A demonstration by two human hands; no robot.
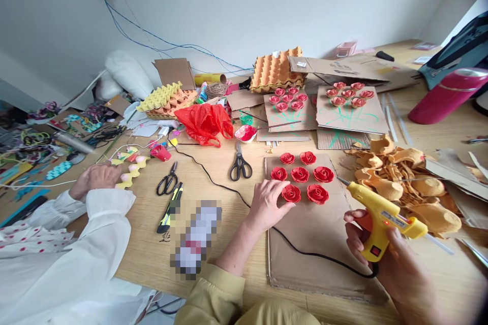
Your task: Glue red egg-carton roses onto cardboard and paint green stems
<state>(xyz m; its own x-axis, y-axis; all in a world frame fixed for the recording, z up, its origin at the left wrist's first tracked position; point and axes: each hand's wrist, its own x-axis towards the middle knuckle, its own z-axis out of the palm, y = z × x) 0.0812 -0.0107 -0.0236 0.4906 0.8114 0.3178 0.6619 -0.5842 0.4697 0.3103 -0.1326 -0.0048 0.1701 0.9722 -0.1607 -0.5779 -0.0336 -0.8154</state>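
My right hand point(375, 244) is closed round the grip of a yellow glue gun point(381, 216), whose nozzle points up-left toward several red paper roses point(301, 175) on a brown cardboard sheet point(316, 244). My left hand point(267, 203) rests on the cardboard's left edge, its fingers bent and touching the nearest rose point(291, 193). The gun's black cord point(305, 251) runs across the cardboard and the table.
Another person in a white sleeve point(76, 259) sits at left, a hand point(95, 177) on yellow-pink cutouts. Two scissors point(240, 165), a utility knife point(170, 208), a red bag point(206, 122), egg trays point(276, 68), two rose boards point(346, 106), cardboard scraps point(404, 177), a pink bottle point(446, 96).
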